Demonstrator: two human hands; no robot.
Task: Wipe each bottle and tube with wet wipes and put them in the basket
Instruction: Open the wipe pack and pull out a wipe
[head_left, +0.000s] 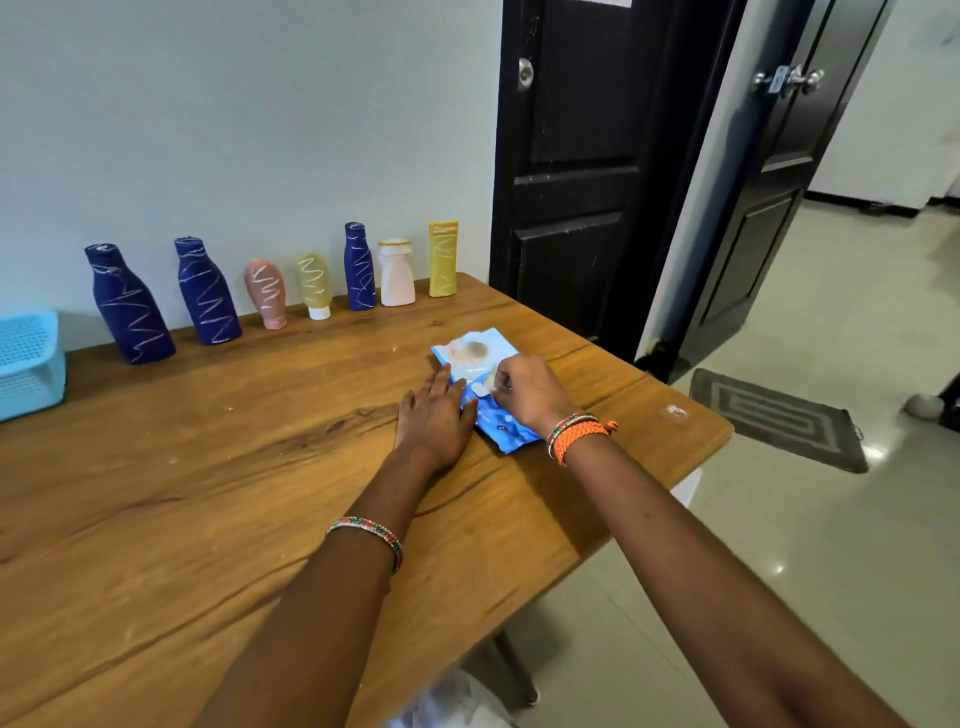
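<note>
A blue pack of wet wipes (470, 356) lies on the wooden table (208, 467) at the right. My left hand (435, 415) lies flat with straight fingers, pressing on the pack's left edge. My right hand (524, 389) pinches the pack's white flap near its middle. Along the wall stand several scribbled containers: two large dark blue bottles (130, 304) (208, 291), a pink tube (267, 293), a yellow-green tube (314, 286), a slim blue bottle (359, 267), a white bottle (396, 273) and a yellow tube (442, 260). A light blue basket (28, 358) sits at the far left edge.
The table's right edge runs close to the wipes pack. A dark door (571, 171) stands behind the table, with a second open door (789, 156) beyond. A grey mat (774, 415) lies on the tiled floor at the right.
</note>
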